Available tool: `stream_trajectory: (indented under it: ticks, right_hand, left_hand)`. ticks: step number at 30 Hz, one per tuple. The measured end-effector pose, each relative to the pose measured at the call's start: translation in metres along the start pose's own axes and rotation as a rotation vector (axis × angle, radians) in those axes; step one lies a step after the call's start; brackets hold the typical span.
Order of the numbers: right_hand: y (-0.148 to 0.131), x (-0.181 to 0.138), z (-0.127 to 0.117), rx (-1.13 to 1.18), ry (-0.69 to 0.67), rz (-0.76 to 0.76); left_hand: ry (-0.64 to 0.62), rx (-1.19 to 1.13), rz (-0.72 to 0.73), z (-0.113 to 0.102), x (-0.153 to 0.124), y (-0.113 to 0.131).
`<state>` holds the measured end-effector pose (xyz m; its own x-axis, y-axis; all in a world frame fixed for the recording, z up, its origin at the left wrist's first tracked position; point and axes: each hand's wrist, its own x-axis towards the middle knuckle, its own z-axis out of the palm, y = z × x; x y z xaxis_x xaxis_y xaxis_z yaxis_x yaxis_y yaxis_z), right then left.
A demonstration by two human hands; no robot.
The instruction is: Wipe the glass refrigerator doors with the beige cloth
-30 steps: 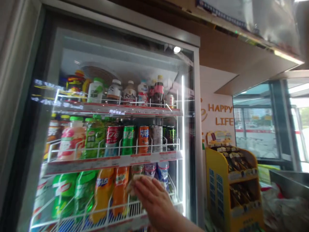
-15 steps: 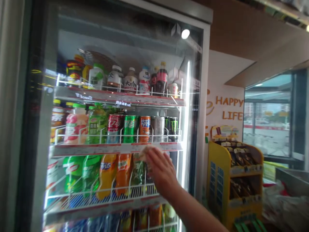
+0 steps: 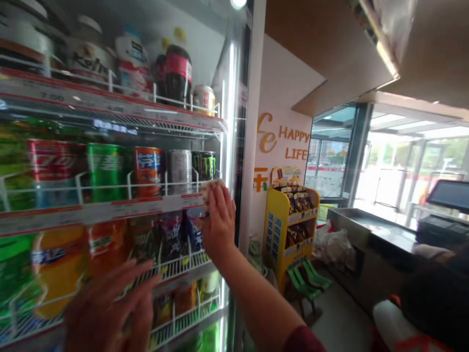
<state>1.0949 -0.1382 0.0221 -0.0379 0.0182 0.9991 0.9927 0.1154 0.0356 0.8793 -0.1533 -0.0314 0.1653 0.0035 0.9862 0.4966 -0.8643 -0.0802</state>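
My right hand presses a small pale cloth flat against the glass door of a drinks fridge, near its right edge at the height of the can shelf. Its fingers are stretched out over the cloth. My left hand is blurred at the lower left, fingers spread, laid on or close to the glass in front of the orange bottles. It holds nothing. Behind the glass stand cans on the middle shelf and bottles on the top shelf.
A yellow snack rack stands right of the fridge below a "HAPPY LIFE" wall sign. A steel counter with a till screen runs along the right. Green folded frames lie on the floor.
The view has moved closer to the fridge and turned right. My right hand with the cloth has slid up the glass to the can shelf. My left hand has come into view.
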Motion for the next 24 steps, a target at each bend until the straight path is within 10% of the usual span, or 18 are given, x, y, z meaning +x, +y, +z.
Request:
stream_trajectory:
  ticks: [6,12,18,24]
  right_hand:
    - [0.001,-0.06,-0.014,0.112,-0.171,-0.564]
    - [0.02,-0.031,-0.01,0.033,0.03,-0.02]
    - [-0.002,-0.075,-0.015,0.138,-0.177,-0.584]
    - [0.007,-0.058,-0.015,0.13,-0.049,-0.156]
  left_hand:
    - [0.05,0.308,0.045,0.014,0.0,-0.036]
    - [-0.03,0.329,-0.083,0.024,-0.02,-0.042]
    - [-0.013,0.405,0.017,0.022,-0.015,-0.041]
    - [-0.042,0.454,0.04,0.018,-0.014,-0.037]
